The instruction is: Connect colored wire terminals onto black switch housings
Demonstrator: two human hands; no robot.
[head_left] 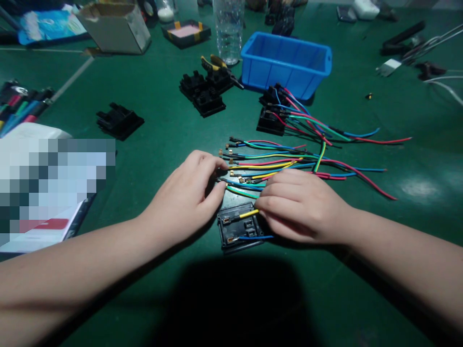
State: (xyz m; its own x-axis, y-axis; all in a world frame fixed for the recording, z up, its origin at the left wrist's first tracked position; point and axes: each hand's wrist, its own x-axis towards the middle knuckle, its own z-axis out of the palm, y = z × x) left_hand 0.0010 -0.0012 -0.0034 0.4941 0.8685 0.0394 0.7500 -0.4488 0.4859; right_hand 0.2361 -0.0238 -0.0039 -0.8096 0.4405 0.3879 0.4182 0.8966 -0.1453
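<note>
My left hand (pixel 191 185) is at the metal-terminal ends of a row of coloured wires (pixel 267 156), its thumb and index finger apart around a few wire ends. To its right, my right hand (pixel 307 205) is closed, fingers curled, at the free end of a yellow wire (pixel 249 214). That wire's terminal sits in a black plastic socket base (pixel 237 229) lying below the hands. A thin blue wire (pixel 253 237) also leads from this base toward my right hand. Green and blue wires pass beneath the right fingers, which hide part of them.
Two wired black bases (pixel 271 123) lie before a blue bin (pixel 285 62). Several black bases (pixel 208 99) and yellow-handled pliers (pixel 215 62) are left of it, beside a clear bottle (pixel 228 33). A lone base (pixel 119 120), a cardboard box (pixel 115 29) and a pixelated device (pixel 54 193) stand left.
</note>
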